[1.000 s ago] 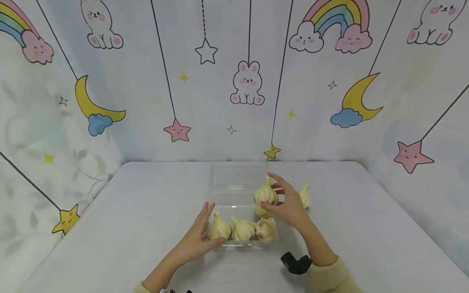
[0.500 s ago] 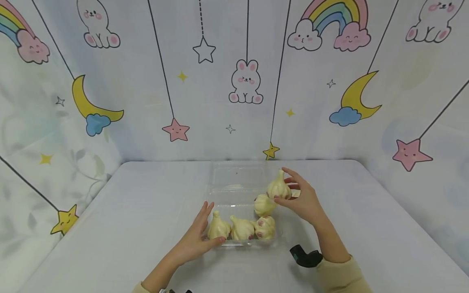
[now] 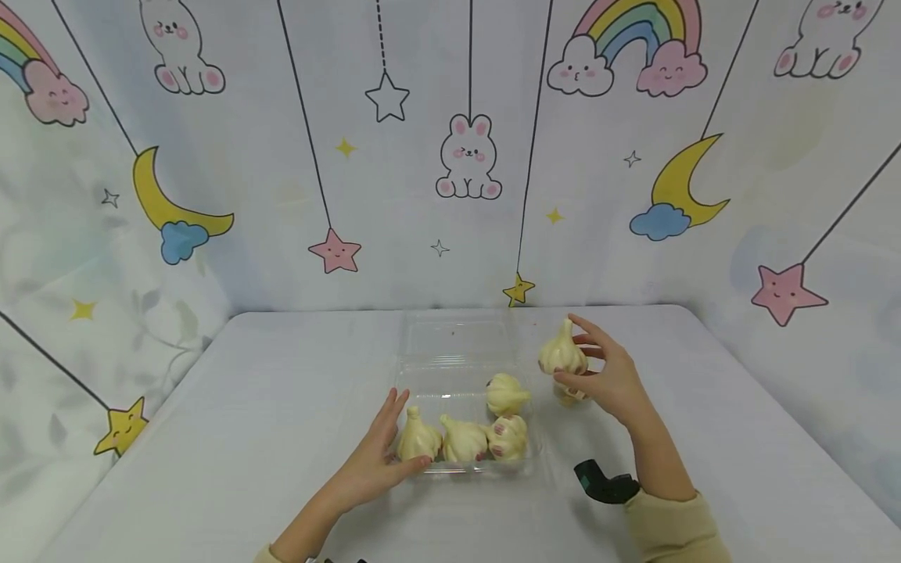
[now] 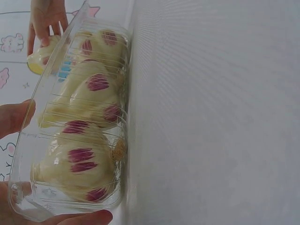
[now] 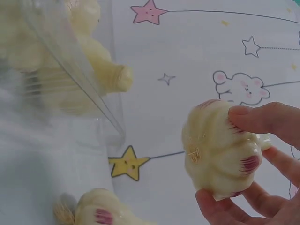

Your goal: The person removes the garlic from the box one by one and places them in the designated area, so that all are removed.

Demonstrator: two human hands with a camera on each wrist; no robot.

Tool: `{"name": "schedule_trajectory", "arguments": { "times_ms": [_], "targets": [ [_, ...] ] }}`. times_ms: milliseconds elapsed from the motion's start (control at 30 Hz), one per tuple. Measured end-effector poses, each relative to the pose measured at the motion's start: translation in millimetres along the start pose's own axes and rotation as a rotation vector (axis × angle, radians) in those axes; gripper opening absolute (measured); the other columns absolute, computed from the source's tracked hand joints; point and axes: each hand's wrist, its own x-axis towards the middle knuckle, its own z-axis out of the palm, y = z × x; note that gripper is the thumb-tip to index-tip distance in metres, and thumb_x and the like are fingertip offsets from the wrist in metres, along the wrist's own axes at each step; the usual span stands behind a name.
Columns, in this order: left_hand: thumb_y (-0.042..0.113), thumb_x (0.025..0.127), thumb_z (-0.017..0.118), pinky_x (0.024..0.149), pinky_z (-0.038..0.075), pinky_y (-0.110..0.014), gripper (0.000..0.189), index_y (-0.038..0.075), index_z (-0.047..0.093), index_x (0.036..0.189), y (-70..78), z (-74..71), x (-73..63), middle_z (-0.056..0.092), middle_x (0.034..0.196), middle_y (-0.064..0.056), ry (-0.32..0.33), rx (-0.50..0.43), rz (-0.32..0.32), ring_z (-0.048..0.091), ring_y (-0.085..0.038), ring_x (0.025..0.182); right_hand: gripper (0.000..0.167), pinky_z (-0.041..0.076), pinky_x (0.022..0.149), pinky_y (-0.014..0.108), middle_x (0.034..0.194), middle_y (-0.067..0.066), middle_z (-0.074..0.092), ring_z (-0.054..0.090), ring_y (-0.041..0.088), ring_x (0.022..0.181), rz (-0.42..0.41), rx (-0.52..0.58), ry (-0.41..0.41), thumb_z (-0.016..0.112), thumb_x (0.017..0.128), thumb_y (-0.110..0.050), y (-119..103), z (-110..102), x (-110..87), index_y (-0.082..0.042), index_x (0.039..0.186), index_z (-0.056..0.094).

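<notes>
A clear plastic clamshell container (image 3: 464, 469) with its lid (image 3: 454, 340) folded back stands on the table. Garlic bulbs lie inside: three along the front, one of them the left bulb (image 3: 420, 438), and one bulb (image 3: 505, 395) behind at the right. My left hand (image 3: 369, 461) rests against the container's left end, fingers straight and thumb along the front wall (image 4: 119, 187). To the right of the container, my right hand (image 3: 608, 383) holds a garlic bulb (image 3: 563, 352) between thumb and fingertips, its root end showing in the right wrist view (image 5: 220, 150).
Below the held bulb, another garlic bulb (image 3: 572, 393) lies on the table, partly hidden by the right hand. A black wrist device (image 3: 605, 485) sticks out by the right sleeve. The white table (image 3: 267, 407) ends at a printed cloth backdrop (image 3: 281, 258).
My right hand has carried its garlic bulb from over the container's right side to beyond it on the right, uncovering the back right bulb inside. The left hand stays in place.
</notes>
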Motion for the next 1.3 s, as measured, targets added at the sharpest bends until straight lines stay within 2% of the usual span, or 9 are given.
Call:
{"name": "schedule_trajectory", "arguments": {
  "times_ms": [400,567,1033,1300],
  "targets": [
    [0.024,0.082,0.069,0.090,0.037,-0.060,0.091,0.013,0.006,0.148,-3.3,0.4,1.2,-0.011,0.150,-0.018,-0.009,-0.004,-0.004,0.016,-0.054,0.128,0.081,0.044,0.083,0.058,0.127,0.027,0.042,0.037,0.046,0.118,0.063,-0.087,0.071,0.072,0.078,-0.009,15.2,-19.2,0.5,-0.016,0.145,0.028],
    [0.024,0.082,0.069,0.090,0.036,-0.061,0.091,0.013,0.006,0.148,-3.6,0.4,1.6,-0.011,0.150,-0.019,-0.011,-0.009,-0.006,0.016,-0.054,0.127,0.081,0.043,0.083,0.060,0.127,0.030,0.040,0.036,0.049,0.118,0.075,-0.090,0.085,0.070,0.078,-0.005,20.4,-25.8,0.0,-0.014,0.145,0.025],
    [0.022,0.082,0.069,0.089,0.038,-0.060,0.089,0.012,0.009,0.148,-1.5,0.0,1.9,-0.011,0.150,-0.020,-0.012,-0.020,0.009,0.018,-0.054,0.127,0.084,0.041,0.086,0.060,0.129,0.034,0.035,0.033,0.052,0.119,0.161,-0.068,0.092,0.069,0.077,-0.001,43.6,-37.8,1.0,-0.008,0.145,0.020],
    [0.024,0.082,0.069,0.090,0.036,-0.060,0.092,0.013,0.007,0.148,-4.1,1.0,1.8,-0.011,0.150,-0.019,-0.001,-0.013,-0.007,0.016,-0.054,0.127,0.082,0.042,0.085,0.056,0.128,0.035,0.035,0.035,0.051,0.117,0.206,-0.064,0.084,0.067,0.076,0.001,57.1,-36.2,4.0,-0.005,0.144,0.021]
  ]
}}
